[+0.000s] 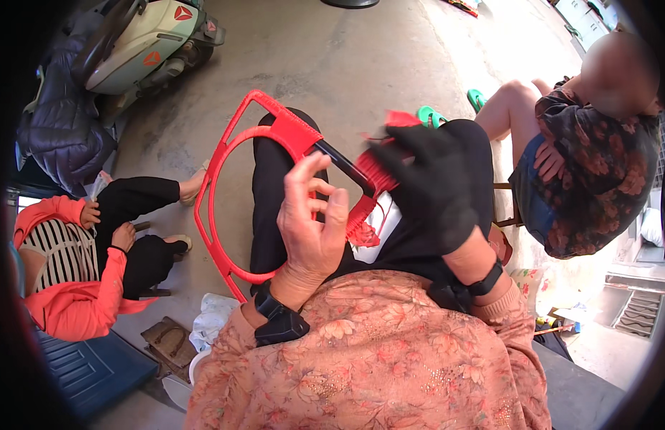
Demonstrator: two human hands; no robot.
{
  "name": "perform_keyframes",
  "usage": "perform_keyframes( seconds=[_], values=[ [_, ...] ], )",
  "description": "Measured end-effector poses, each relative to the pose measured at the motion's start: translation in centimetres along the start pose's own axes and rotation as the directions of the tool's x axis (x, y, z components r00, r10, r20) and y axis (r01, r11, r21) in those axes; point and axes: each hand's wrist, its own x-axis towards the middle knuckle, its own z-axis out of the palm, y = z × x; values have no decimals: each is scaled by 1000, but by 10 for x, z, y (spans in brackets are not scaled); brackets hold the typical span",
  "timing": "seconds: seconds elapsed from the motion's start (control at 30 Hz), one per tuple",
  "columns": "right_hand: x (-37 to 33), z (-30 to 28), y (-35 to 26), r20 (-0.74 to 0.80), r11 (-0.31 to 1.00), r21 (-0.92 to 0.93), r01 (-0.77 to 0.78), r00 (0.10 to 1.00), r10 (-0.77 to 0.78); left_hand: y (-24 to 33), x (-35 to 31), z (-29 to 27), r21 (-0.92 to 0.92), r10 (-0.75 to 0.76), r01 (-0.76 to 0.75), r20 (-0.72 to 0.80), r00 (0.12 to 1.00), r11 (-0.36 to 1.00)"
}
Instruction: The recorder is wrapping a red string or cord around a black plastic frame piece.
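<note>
A red frame (211,188), with a large ring and angled outer bars, rests across my lap, leaning to the left. Red wrapping covers most of it, while a black bar (345,170) shows bare near the middle. My left hand (311,222) is bare, its thumb and fingers apart, beside that bar; whether a fingertip touches it I cannot tell. In a black glove, my right hand (429,186) is blurred by motion and closed around a bundle of red cord (376,172). Strands of it stick out beyond the fingers. Loose red ends (362,234) hang at the frame's near corner.
A person in a coral jacket (82,308) sits at left, and another in a dark floral top (590,172) at right. A scooter (142,54) stands at far left. Green slippers (431,116) lie beyond my knee. A blue plastic piece (96,376) is at lower left.
</note>
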Motion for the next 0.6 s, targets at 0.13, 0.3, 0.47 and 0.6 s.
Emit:
perform_keyframes(
  seconds=[0.13, 0.3, 0.47, 0.6],
  values=[
    [7, 20, -24, 166, 906, 364, 215, 942, -290, -17, 8, -7, 11, 20, -20, -8, 1000, 1000],
    [33, -63, -49, 364, 749, 655, -104, 912, -191, -29, 14, -14, -142, -154, 151, -5, 988, 978],
    [32, -142, -91, 379, 881, 416, 225, 838, -393, -22, 17, -12, 215, -106, 96, 38, 994, 972],
    [26, -177, -110, 344, 782, -157, 603, 776, -529, -28, 9, -15, 239, 30, -18, -47, 998, 971]
  ],
)
